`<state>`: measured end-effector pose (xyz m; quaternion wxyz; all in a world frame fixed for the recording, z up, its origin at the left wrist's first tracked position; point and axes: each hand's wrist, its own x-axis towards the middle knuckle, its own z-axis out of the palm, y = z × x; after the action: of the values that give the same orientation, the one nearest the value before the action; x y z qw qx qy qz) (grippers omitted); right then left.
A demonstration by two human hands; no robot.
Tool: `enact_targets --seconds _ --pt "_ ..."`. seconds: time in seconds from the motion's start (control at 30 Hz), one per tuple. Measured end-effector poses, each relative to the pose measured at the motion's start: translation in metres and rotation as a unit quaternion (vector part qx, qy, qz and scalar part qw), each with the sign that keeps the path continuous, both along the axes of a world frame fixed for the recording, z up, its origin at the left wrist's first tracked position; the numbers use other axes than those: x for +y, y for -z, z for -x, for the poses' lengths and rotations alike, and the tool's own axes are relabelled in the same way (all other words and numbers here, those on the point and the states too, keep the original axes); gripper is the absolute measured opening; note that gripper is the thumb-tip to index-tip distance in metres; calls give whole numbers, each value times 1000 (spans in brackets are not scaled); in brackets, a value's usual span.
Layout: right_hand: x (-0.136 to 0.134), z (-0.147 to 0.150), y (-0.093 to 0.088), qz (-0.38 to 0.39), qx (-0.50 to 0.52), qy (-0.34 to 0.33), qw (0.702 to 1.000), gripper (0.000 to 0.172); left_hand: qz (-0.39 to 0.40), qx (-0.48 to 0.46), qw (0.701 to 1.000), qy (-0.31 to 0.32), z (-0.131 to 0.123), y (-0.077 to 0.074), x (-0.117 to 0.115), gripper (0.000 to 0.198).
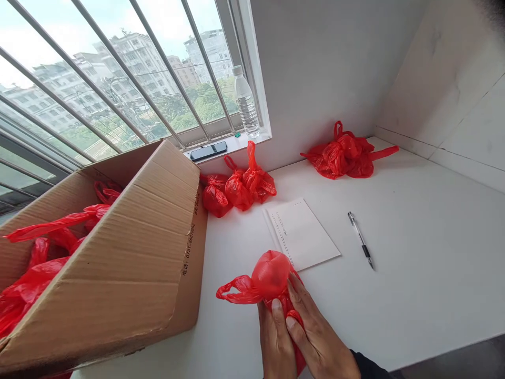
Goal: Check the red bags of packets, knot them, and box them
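Observation:
A red plastic bag (271,273) with a rounded bulge at its top is held between my two hands near the table's front edge. One looped handle of the bag sticks out to the left. My left hand (277,339) presses on the bag's lower part from the left, thumb on top. From the right, my right hand (313,334) closes round the same bag, its thumb beside the other thumb. What is inside the bag cannot be seen. Just beyond the bag lies a white notebook (307,231) with printed marks on its cover.
A large cardboard box (138,258) holding red bags stands at left. Three tied red bags (239,189) sit beside it, more red bags (347,155) by the wall. A pen (361,241) lies right of the notebook. The windowsill bears a phone (208,151) and water bottle (246,105).

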<state>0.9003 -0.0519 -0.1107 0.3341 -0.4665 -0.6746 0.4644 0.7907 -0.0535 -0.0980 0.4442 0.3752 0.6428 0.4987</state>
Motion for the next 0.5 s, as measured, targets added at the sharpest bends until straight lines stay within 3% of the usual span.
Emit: enact_targets --seconds 0.17,0.3,0.4,0.5 --pt "2 -4 2 -16 -2 18 1000 60 -63 152 984 -63 9 -22 1 52" --pt "6 -3 2 -97 -13 -25 995 80 -49 202 978 17 21 -43 17 35" --pt "13 -12 -11 -111 -14 -17 994 88 -76 227 971 5 41 -57 49 31" --pt "22 -33 -31 -61 -14 29 998 73 -117 286 949 -56 72 -74 100 26"
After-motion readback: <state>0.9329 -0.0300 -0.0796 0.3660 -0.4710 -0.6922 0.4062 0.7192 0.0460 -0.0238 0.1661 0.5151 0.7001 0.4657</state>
